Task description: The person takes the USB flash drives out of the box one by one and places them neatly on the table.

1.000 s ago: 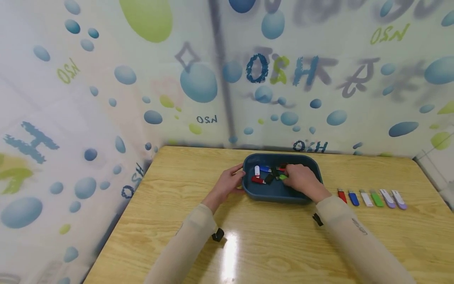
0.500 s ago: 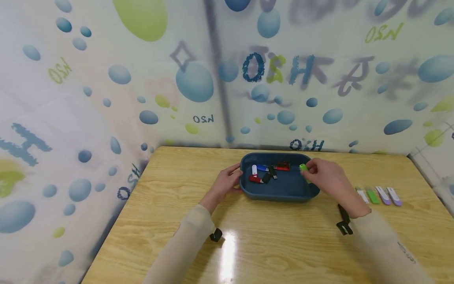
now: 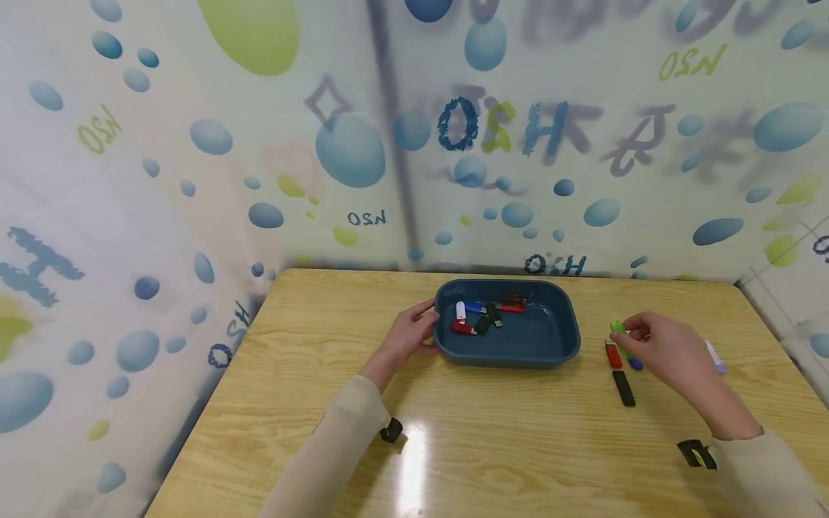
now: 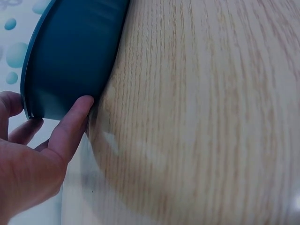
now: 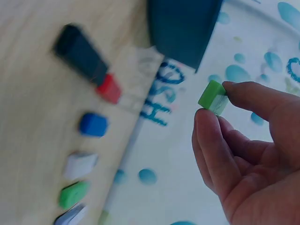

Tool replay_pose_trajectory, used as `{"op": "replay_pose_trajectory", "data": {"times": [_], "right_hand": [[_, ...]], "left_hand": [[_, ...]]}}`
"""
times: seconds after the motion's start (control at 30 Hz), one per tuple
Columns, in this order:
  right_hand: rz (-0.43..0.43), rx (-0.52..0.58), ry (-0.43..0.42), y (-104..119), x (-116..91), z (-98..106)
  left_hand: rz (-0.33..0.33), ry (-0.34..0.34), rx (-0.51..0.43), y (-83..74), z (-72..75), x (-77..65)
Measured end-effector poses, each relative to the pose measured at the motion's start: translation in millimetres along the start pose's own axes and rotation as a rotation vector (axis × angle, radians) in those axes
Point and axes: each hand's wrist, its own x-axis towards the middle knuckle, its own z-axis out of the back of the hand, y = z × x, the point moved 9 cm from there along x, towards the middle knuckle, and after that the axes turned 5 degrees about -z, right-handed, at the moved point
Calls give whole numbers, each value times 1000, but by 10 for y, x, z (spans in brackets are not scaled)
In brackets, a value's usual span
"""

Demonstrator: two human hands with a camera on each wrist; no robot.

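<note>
Right hand (image 3: 667, 349) pinches a green USB stick (image 5: 213, 97) above the tabletop (image 3: 518, 432); left hand (image 3: 408, 332) rests spread fingers against the blue bin (image 3: 534, 334)! Beside that bin lie 1 red stick (image 3: 613, 355) and 1 black stick (image 3: 624, 388).

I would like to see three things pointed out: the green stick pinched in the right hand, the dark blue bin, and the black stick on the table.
Green stick (image 5: 213, 97): right wrist view, middle of the visible part.
Dark blue bin (image 3: 536, 332): head view, bare floor inside.
Black stick (image 3: 624, 388): head view, middle of its body.
</note>
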Motion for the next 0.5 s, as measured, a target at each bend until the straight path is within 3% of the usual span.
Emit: {"op": "replay_pose_trajectory", "data": {"times": [0.3, 0.5], "right_hand": [[-29, -53, 73, -443, -130, -117], [-35, -66, 127, -614, -176, -271]], "left_hand": [[-8, 7, -13, 0, -11, -10], [-14, 8, -8, -7, -11, -14]]}}
